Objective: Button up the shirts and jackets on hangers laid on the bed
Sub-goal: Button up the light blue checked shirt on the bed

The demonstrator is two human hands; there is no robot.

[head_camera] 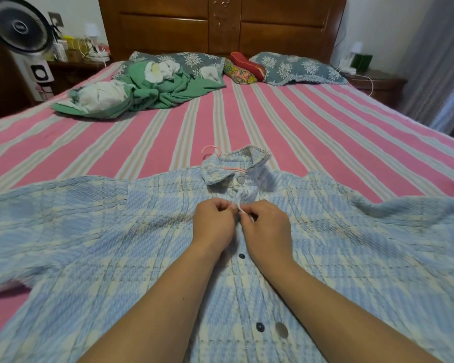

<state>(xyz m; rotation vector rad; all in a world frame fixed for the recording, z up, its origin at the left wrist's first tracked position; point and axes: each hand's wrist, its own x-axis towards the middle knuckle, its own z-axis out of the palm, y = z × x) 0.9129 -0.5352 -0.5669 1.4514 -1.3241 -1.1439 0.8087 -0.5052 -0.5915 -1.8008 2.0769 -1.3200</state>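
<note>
A light blue and cream plaid jacket (116, 244) lies front-up on the pink striped bed (312, 121), spread wide to both sides of the hands, with its collar just beyond them and a pink hanger (212, 150) poking out of the neck. The left hand (214, 224) and the right hand (266, 226) meet knuckle to knuckle over the front opening, each with fingers curled and pinching an edge of the placket at the second fastening. The top snap (241, 180), just beyond the hands below the collar, looks closed. Nearer the person than the hands, a small dark snap (241, 256) shows uncovered, and lower down a dark snap half (259, 326) sits beside a silvery cap (281, 330), so those appear still undone.

The cloth looks like a thick, textured weave: soft and floppy, light enough to lift with fingertips, and not slippery. It will likely bunch and shift on the bed rather than hold its line, so each fastening is best taken right at the placket edge, one hand on each half, close to the snap itself. These look like press studs rather than buttons, which would need a firm squeeze with the two halves lined up.

No brand, label or readable writing shows on the jacket. Far beyond the left hand stand a green garment (165, 87) heaped by the pillows and a fan (19, 24) whose centre badge is too blurred to read.
</note>
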